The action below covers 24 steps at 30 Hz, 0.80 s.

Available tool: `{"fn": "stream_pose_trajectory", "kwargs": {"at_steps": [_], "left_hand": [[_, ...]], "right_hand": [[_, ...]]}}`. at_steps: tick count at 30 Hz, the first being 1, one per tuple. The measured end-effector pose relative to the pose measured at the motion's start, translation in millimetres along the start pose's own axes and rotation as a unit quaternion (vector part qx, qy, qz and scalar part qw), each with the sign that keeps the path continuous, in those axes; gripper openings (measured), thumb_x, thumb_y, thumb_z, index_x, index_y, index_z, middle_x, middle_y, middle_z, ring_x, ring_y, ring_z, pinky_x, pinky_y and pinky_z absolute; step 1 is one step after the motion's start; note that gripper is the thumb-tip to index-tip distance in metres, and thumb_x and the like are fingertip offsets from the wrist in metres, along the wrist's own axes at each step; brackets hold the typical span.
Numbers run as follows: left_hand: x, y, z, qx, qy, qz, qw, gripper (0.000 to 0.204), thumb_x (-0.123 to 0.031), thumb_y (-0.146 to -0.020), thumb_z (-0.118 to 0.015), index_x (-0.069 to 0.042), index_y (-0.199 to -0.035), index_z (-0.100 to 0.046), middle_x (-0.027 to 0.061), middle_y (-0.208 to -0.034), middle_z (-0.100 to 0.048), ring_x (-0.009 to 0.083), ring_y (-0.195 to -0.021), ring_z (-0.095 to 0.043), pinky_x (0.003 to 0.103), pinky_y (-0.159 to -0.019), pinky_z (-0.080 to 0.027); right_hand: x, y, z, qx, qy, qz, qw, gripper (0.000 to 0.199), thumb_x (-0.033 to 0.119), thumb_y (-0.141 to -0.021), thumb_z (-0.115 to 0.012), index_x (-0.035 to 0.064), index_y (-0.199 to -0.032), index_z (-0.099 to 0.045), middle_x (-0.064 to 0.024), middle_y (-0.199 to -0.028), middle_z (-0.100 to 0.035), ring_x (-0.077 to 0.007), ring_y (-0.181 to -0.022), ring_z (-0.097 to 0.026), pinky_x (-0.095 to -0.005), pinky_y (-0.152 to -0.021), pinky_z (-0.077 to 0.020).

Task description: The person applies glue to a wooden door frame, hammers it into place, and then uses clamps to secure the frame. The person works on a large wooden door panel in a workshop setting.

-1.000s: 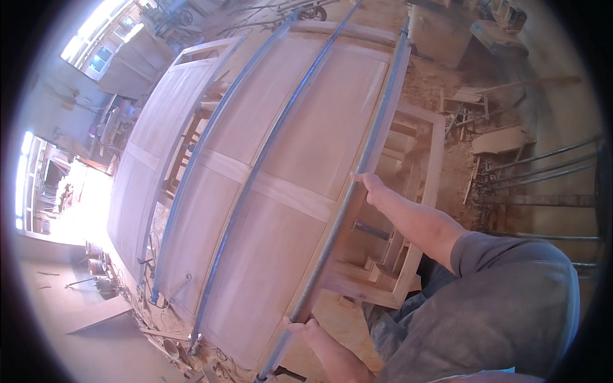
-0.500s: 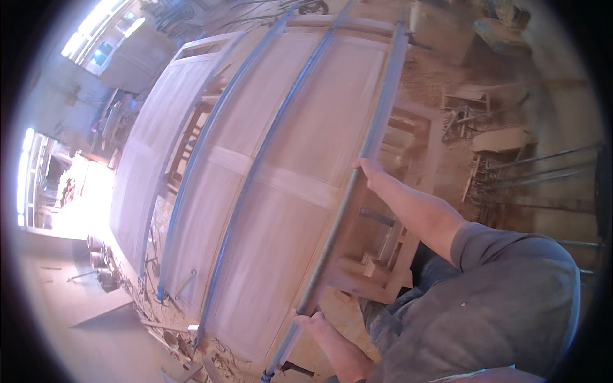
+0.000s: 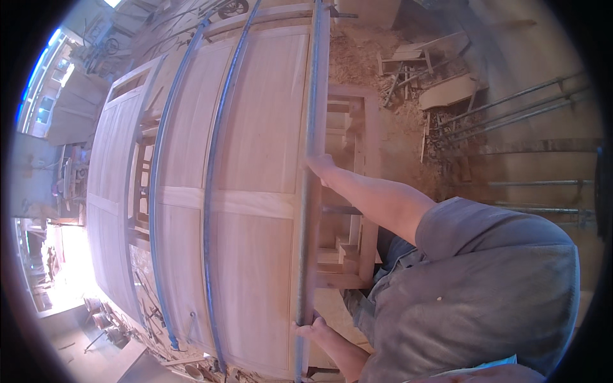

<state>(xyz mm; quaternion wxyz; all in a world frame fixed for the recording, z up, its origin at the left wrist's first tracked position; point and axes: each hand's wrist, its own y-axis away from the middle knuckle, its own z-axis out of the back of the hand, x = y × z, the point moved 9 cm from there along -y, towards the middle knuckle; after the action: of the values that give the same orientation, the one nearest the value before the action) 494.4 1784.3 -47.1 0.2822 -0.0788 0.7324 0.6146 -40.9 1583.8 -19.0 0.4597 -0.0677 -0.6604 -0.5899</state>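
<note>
A long blue-grey metal pipe clamp [image 3: 302,255] lies along the near edge of a wide pale wooden panel door [image 3: 258,134]. My right hand [image 3: 320,168] is closed round it about halfway up the view. Lower down, my left hand [image 3: 313,328] also grips the clamp, near its lower end, with the fingers partly hidden. Two more blue pipe clamps, a middle one [image 3: 212,147] and a farther one [image 3: 155,172], run across the same door, roughly parallel to the first.
Beneath the door, a wooden frame [image 3: 369,140] sticks out beside my legs. A second panelled door [image 3: 105,185] lies farther left. Wood scraps [image 3: 408,70] and shavings cover the floor at the upper right. Metal pipes [image 3: 511,112] stick out at the right, and a spoked wheel [image 3: 232,7] stands at the top.
My view has turned, so the doors and clamps now stand more upright and farther left in it. Both hands keep their hold on the near clamp.
</note>
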Motion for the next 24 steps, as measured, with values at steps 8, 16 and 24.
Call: {"fn": "stream_pose_trajectory", "kwargs": {"at_steps": [8,16,24], "left_hand": [[20,35,21,0.018,-0.002,0.033,0.999,0.056,-0.038,-0.084,-0.057,0.000,-0.125,-0.063,0.0199,-0.122,-0.067,0.0384,-0.107,-0.069,0.051,-0.093,-0.060],[50,32,131,0.055,-0.003,0.013,0.998,0.051,-0.035,-0.083,-0.057,0.000,-0.119,-0.064,0.0195,-0.118,-0.069,0.0372,-0.107,-0.069,0.049,-0.092,-0.061],[92,92,199,-0.011,0.006,0.005,1.000,0.047,-0.032,-0.084,-0.059,-0.005,-0.122,-0.061,0.0164,-0.125,-0.065,0.0383,-0.111,-0.065,0.053,-0.098,-0.056]], "right_hand": [[-14,-15,44,0.032,0.019,-0.008,0.999,0.044,0.016,-0.062,-0.082,-0.0094,-0.095,-0.067,-0.0155,-0.098,-0.067,-0.0241,-0.089,-0.062,-0.0394,-0.078,-0.0510],[-56,0,128,0.046,0.040,-0.007,0.998,0.044,0.017,-0.066,-0.083,-0.0099,-0.099,-0.070,-0.0180,-0.101,-0.070,-0.0273,-0.096,-0.066,-0.0424,-0.084,-0.0524],[-83,16,204,0.093,0.023,-0.046,0.994,0.035,0.017,-0.072,-0.080,-0.0015,-0.100,-0.069,-0.0127,-0.097,-0.066,-0.0271,-0.093,-0.064,-0.0443,-0.084,-0.0496]]}}
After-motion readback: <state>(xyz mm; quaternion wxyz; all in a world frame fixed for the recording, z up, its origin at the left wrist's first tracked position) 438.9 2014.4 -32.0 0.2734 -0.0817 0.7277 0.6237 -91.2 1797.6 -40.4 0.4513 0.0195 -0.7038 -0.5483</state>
